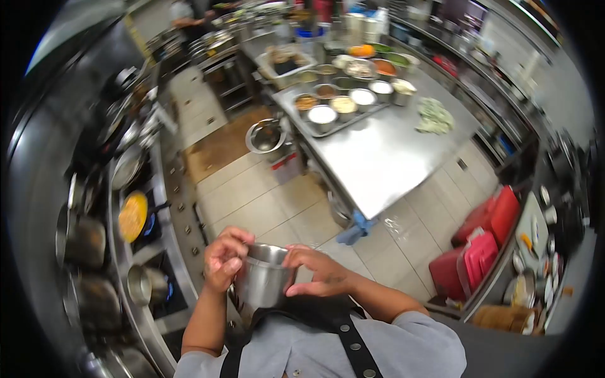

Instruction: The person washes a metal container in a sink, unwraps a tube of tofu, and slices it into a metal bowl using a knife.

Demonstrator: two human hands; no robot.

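A cylindrical stainless steel container (263, 281) is between my two hands, in front of my chest. My left hand (225, 257) is at its left side, fingers curled against the rim. On the other side, my right hand (318, 272) grips the wall with thumb and fingers. The container's mouth faces up and slightly away from me; its contents cannot be made out. To my left on the stove are a pan with a yellow-orange food (133, 217) over a blue flame and a small metal pot (146, 285) beside another flame.
A steel table (378, 167) stands ahead, bearing a tray (350, 126) of several filled metal tubs and a pale green cloth (433, 116). A metal bowl (266, 135) stands beside it. Red containers (469, 258) are at right. A person (183, 16) is far back.
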